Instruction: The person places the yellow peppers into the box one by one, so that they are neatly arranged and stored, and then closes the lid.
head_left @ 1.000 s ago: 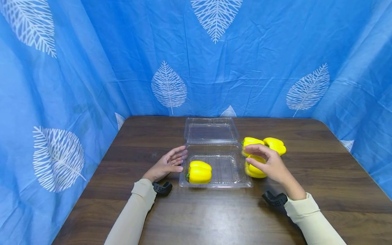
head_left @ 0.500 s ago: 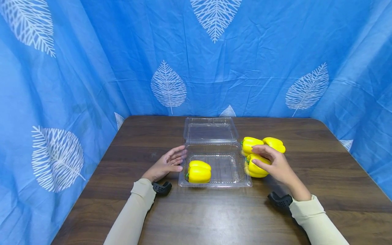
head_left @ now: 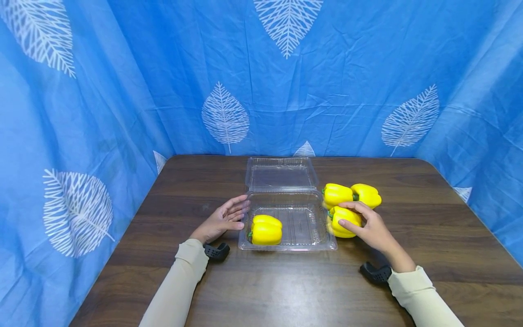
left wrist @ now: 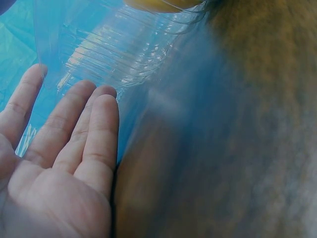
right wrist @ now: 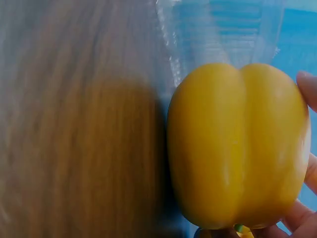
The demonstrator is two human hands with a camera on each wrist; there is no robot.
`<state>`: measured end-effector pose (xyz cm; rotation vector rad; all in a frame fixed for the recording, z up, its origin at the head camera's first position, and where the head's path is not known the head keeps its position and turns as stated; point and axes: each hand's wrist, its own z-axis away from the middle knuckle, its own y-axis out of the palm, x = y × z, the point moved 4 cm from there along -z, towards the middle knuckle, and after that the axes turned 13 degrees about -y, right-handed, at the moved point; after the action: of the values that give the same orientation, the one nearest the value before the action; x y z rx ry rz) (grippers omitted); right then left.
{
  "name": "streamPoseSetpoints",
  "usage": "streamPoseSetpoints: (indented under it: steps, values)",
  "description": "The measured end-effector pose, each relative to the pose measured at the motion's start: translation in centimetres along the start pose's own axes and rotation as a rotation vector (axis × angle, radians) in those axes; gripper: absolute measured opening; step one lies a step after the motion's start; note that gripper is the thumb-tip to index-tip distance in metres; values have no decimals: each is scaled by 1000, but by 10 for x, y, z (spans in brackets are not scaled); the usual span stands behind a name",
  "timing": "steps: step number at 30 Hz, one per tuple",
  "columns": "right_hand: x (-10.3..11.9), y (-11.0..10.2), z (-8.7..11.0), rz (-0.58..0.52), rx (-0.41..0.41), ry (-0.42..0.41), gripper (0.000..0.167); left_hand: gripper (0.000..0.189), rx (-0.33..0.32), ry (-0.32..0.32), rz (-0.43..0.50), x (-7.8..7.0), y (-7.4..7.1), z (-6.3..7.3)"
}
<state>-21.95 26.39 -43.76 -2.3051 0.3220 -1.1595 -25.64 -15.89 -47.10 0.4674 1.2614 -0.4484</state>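
My right hand has thumb and fingers round the nearest yellow bell pepper, just right of a clear plastic clamshell container. That pepper fills much of the right wrist view, where fingers touch its right side. Another yellow bell pepper lies in the left part of the container's base. At the base's left wall, my left hand rests with fingers extended; the left wrist view shows its fingertips against the clear plastic.
The container's lid lies folded back toward the far edge of the brown wooden table. Two more yellow peppers, one on the left and one on the right, lie behind the gripped one. A blue curtain hangs behind.
My right hand has shifted right and come down round the nearest pepper, which its fingers now hold. The left hand and the container have stayed in place.
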Motion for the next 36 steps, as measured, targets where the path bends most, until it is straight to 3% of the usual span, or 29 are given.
streamPoseSetpoints:
  steps: [19, 26, 36]
  values:
    - [-24, 6, 16, -276, 11, 41, 68, 86, -12, -12, -10, 3, -2, -1]
    - [-28, 3, 17, -446, 39, 54, 68, 88, 2, 3, 7, 2, -3, -1]
    - [-29, 1, 20, -580, 48, -4, 72, 92, 9, -11, 18, 3, -2, -1]
